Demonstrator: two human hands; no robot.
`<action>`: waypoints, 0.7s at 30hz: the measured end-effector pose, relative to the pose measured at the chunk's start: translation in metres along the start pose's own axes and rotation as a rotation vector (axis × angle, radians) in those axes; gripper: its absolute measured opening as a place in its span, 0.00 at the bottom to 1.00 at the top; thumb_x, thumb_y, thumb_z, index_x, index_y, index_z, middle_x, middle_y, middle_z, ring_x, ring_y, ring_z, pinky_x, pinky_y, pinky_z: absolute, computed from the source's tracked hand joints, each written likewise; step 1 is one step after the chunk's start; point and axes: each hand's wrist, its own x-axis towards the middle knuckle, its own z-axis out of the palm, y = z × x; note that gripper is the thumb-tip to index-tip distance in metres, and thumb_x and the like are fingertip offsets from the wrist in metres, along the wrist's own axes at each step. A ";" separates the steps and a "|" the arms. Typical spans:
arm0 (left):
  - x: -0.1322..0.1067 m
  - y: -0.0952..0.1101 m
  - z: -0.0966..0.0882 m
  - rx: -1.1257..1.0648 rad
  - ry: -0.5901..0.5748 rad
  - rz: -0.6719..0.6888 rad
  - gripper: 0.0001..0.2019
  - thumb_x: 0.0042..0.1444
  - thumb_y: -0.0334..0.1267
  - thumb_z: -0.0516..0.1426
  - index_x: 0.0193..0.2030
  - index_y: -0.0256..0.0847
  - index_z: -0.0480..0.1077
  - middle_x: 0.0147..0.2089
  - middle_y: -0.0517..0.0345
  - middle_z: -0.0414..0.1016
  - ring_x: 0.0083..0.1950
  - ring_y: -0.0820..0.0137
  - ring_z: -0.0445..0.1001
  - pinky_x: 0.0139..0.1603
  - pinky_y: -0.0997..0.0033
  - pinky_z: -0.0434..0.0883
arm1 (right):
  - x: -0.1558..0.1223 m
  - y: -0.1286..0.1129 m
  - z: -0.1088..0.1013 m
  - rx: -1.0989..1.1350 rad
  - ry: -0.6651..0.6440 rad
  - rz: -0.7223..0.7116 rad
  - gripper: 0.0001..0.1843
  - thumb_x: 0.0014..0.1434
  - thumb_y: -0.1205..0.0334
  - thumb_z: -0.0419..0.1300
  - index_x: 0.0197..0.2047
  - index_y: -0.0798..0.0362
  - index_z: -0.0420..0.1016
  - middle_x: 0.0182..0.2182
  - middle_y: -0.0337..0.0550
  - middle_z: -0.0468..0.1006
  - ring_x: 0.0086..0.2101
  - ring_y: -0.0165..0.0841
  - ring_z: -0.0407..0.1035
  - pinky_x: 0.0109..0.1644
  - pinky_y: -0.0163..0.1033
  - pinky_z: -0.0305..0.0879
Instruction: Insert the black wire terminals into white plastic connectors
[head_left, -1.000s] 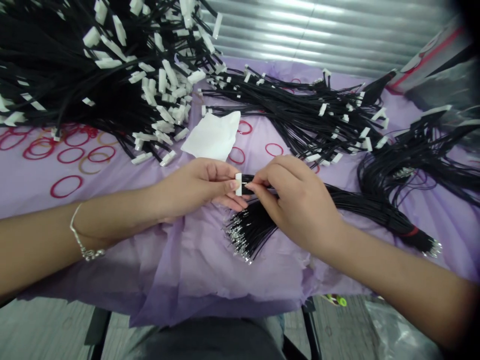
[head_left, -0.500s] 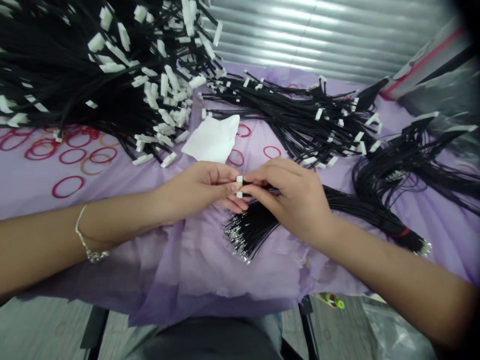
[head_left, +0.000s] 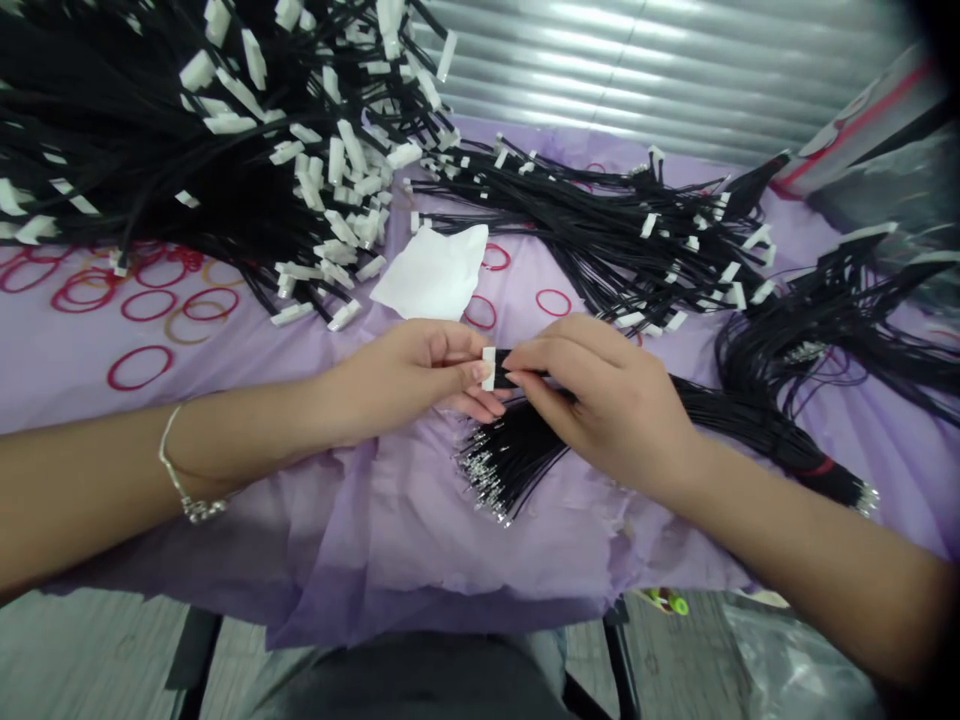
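My left hand (head_left: 409, 377) pinches a small white plastic connector (head_left: 489, 367) between thumb and fingers at the middle of the table. My right hand (head_left: 600, 400) meets it from the right, its fingertips closed on thin black wires (head_left: 517, 377) that run into the connector. Just below both hands lies a loose bundle of black wires (head_left: 517, 455) with bare metal terminals (head_left: 480, 480) fanned toward me; a red band (head_left: 821, 466) ties its far end.
A big heap of black wires with white connectors (head_left: 225, 140) fills the back left. Another such pile (head_left: 615, 230) lies at the back right, with more coils (head_left: 825, 320) beside it. Red rubber bands (head_left: 139, 365) and a white paper (head_left: 435, 272) lie on the purple cloth (head_left: 375, 540).
The hands pressed together over the connector half a second ago, then eased slightly apart; more of the white connector shows now. The view shifted a little.
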 end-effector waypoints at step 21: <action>-0.002 0.005 -0.003 0.039 -0.058 0.008 0.06 0.60 0.28 0.50 0.33 0.35 0.65 0.18 0.65 0.67 0.15 0.82 0.60 0.17 0.86 0.59 | -0.005 -0.005 -0.004 0.081 -0.049 0.267 0.03 0.57 0.68 0.54 0.32 0.52 0.65 0.23 0.38 0.69 0.24 0.29 0.63 0.28 0.34 0.58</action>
